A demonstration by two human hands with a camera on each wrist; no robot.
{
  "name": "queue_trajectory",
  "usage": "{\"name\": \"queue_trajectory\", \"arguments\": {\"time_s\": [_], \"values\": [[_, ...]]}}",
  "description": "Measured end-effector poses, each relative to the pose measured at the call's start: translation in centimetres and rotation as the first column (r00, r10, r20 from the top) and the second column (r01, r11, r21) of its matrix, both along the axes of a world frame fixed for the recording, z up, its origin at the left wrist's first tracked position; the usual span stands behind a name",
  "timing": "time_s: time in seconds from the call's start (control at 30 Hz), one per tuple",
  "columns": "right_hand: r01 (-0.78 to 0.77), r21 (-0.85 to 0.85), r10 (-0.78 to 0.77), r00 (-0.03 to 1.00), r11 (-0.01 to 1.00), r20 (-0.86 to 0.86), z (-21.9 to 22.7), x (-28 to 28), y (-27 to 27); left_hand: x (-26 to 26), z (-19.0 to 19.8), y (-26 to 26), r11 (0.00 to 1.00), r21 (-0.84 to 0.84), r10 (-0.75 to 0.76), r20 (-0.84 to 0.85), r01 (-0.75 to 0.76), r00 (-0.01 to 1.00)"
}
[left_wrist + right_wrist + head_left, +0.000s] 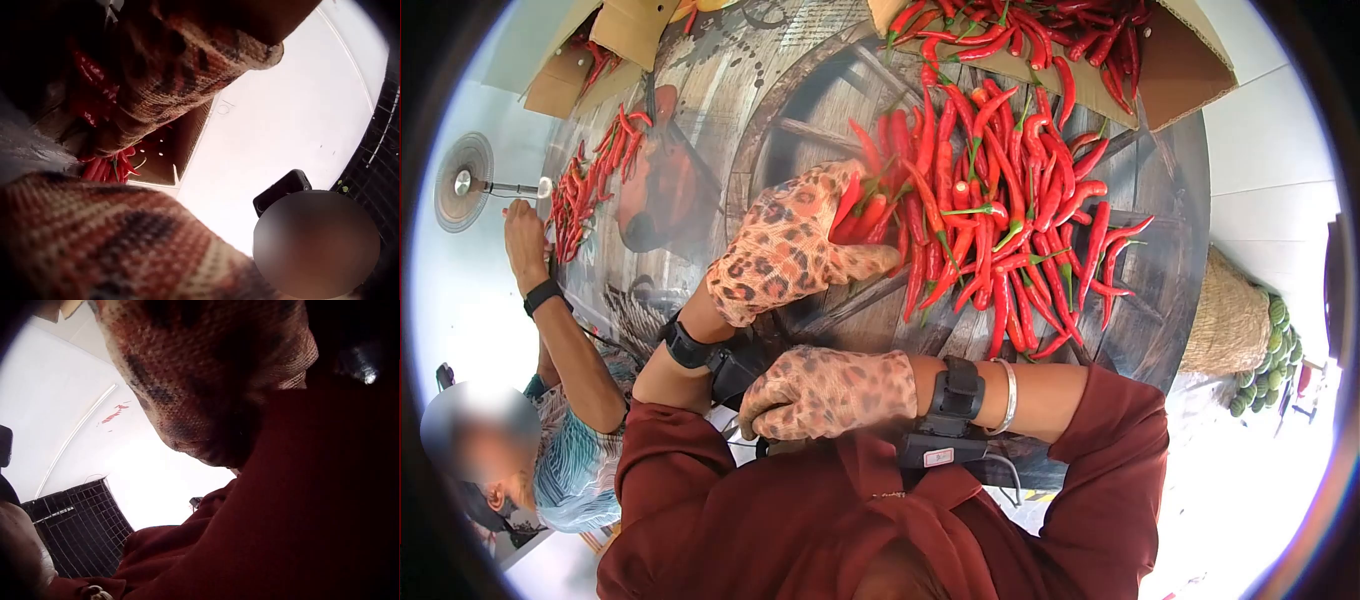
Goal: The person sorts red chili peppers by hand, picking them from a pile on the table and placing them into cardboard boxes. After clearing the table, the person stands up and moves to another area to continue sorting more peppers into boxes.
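A large heap of red chili peppers (pixel 1010 190) with green stems lies on the wood-patterned tabletop. At the heap's left edge, my left hand (pixel 795 240), in a leopard-print glove, holds several red chili peppers (pixel 862 215) between thumb and fingers; the ones by its fingertips are blurred. The left wrist view shows red peppers (pixel 94 87) in shadow between the gloved fingers. My right hand (pixel 830 393), gloved alike, is held close to my chest, its fingers loosely curled with nothing seen in them. In the right wrist view this glove (pixel 206 375) is beside the dark red shirt.
A cardboard box (pixel 1185 65) of chilies stands at the back right, another cardboard box (pixel 625 35) at the back left. A smaller chili pile (pixel 595 180) lies on the left, near another person's hand (pixel 525 240). A woven sack (pixel 1225 310) stands beyond the table's right edge.
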State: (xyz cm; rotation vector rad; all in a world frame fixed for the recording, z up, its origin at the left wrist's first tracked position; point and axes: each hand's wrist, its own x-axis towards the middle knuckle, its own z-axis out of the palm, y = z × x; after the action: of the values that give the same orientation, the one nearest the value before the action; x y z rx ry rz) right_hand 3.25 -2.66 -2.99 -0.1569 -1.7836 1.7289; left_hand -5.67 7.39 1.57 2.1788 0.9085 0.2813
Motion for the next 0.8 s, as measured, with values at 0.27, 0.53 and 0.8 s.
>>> {"name": "queue_trajectory", "arguments": {"time_s": [0.27,0.53,0.8], "values": [[0.099,-0.015,-0.1,0.986,0.995,-0.133,-0.6,-0.6,-0.3,-2.4,2.3,-0.7,1.0,0.0,-0.005,0.096,0.005,0.995],[0.098,-0.048,-0.104,0.987,0.994,-0.126,-0.4,-0.4,-0.3,-2.5,2.2,-1.0,1.0,-0.013,0.0,0.124,0.002,0.992],[0.059,-0.082,-0.067,0.992,0.995,-0.106,-0.8,-0.6,-0.4,-2.4,2.2,-1.0,1.0,-0.023,0.009,0.141,-0.005,0.99]]}}
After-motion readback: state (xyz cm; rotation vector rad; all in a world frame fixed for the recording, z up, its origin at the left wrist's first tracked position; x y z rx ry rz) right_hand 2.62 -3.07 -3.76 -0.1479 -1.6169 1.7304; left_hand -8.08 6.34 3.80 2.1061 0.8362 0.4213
